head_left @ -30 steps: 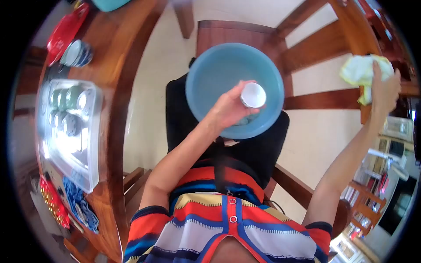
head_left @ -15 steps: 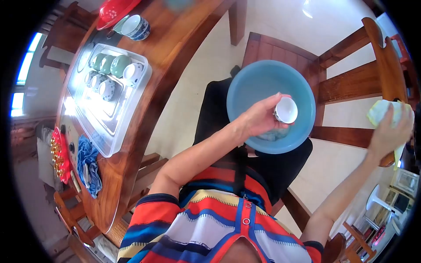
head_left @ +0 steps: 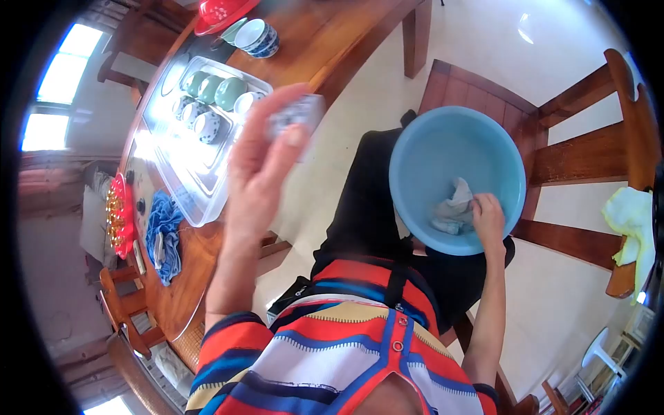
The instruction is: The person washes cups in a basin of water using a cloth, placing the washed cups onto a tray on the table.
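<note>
At the far left, a red tray [head_left: 119,216] with gold-coloured pieces and a crumpled blue cloth [head_left: 164,235] lie on the wooden table [head_left: 325,50], near the clear plastic tray [head_left: 207,200]. That tray bears green cups [head_left: 229,94] and patterned cups [head_left: 207,128]; stacked bowls [head_left: 257,40] stand beyond it. The left hand [head_left: 256,166] has just moved away from above the basin and towards the table, its thumb and fingers closed around a small patterned cup [head_left: 296,117]. This cup, blurred, is raised in the air near the tray's right side, so it is now well apart from the water; whether it touches anything besides the hand cannot be told. Further right, the blue basin [head_left: 443,138] sits on the wooden seat [head_left: 460,86], with a wet greyish cloth [head_left: 455,209] inside. The right hand [head_left: 490,220] has left the chair back [head_left: 588,155] and come to the basin, fingers bunched at the greyish cloth's edge; whether they grip it is unclear. The yellow-edged cloth [head_left: 631,214] hangs over the chair back, free of both hands.
</note>
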{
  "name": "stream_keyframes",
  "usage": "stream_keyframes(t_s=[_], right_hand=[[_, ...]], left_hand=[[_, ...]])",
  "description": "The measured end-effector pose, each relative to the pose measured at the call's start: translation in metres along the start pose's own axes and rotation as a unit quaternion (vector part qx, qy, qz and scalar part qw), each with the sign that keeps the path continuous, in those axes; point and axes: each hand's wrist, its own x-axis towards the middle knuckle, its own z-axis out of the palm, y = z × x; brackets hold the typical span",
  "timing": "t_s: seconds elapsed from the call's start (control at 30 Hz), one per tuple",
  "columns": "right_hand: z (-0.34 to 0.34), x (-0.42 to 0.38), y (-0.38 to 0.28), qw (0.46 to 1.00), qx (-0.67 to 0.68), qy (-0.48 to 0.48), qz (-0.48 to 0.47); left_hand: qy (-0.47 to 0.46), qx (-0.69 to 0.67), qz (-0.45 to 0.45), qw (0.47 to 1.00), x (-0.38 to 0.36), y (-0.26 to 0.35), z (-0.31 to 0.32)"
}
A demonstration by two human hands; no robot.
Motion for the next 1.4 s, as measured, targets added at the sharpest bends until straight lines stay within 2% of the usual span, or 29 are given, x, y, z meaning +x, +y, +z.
stream_keyframes(t_s=[0.03,0.1,0.13,0.17,0.27,0.33,0.37,0.43,0.57,0.63,0.7,0.83,0.97,1.13,1.27,1.37,1.4], right_hand=[[-0.002,-0.002,-0.001,1.0,0.015,0.011,0.014],[-0.003,-0.002,0.0,0.999,0.032,0.023,0.029],[-0.003,-0.001,0.001,0.999,0.032,0.035,0.02],[-0.003,0.0,0.0,0.998,0.032,0.046,0.01],[-0.003,0.001,-0.004,0.999,0.034,0.034,0.005],[-0.003,0.0,-0.005,0.999,0.035,0.027,0.005],[-0.003,0.0,-0.005,0.999,0.034,0.02,0.006],[-0.002,-0.001,-0.004,0.999,0.031,0.022,0.004],[0.001,-0.002,0.0,0.999,0.02,0.025,0.003],[0.0,-0.001,-0.001,1.0,0.024,0.018,0.009],[0.001,-0.003,-0.004,0.999,0.027,0.01,0.028],[0.0,-0.004,-0.002,0.999,0.024,0.025,0.015],[0.005,-0.007,0.002,0.998,0.036,0.05,0.02],[0.004,-0.007,0.004,0.998,0.038,0.053,0.008],[0.0,-0.003,-0.004,0.999,0.022,0.029,0.015],[-0.001,-0.003,-0.005,0.999,0.027,0.03,0.016],[-0.001,-0.004,-0.004,0.999,0.02,0.028,0.02]], left_hand=[[0.027,0.064,0.021,0.997,0.001,0.0,-0.016],[0.057,0.148,-0.009,0.987,0.004,-0.005,-0.048],[0.058,0.147,-0.044,0.986,0.007,-0.011,-0.066],[0.077,0.206,-0.041,0.975,0.011,-0.017,-0.078],[0.091,0.245,-0.04,0.964,0.02,-0.048,-0.115],[0.086,0.286,-0.042,0.954,0.024,-0.06,-0.124],[0.055,0.326,-0.049,0.943,0.025,-0.063,-0.127],[0.0,0.437,0.016,0.899,0.026,-0.069,-0.128],[0.005,0.456,-0.014,0.89,0.028,-0.068,-0.121],[0.008,0.485,0.024,0.874,0.029,-0.075,-0.125],[0.008,0.506,0.013,0.863,0.03,-0.078,-0.128],[-0.006,0.485,0.042,0.873,0.033,-0.102,-0.152],[0.009,0.436,-0.024,0.899,0.032,-0.088,-0.145],[0.052,0.479,0.01,0.876,0.039,-0.064,-0.14],[0.06,0.482,0.038,0.873,0.073,-0.044,-0.136],[0.084,0.446,0.081,0.888,0.116,-0.064,-0.149],[0.075,0.415,0.063,0.905,0.13,-0.07,-0.149]])
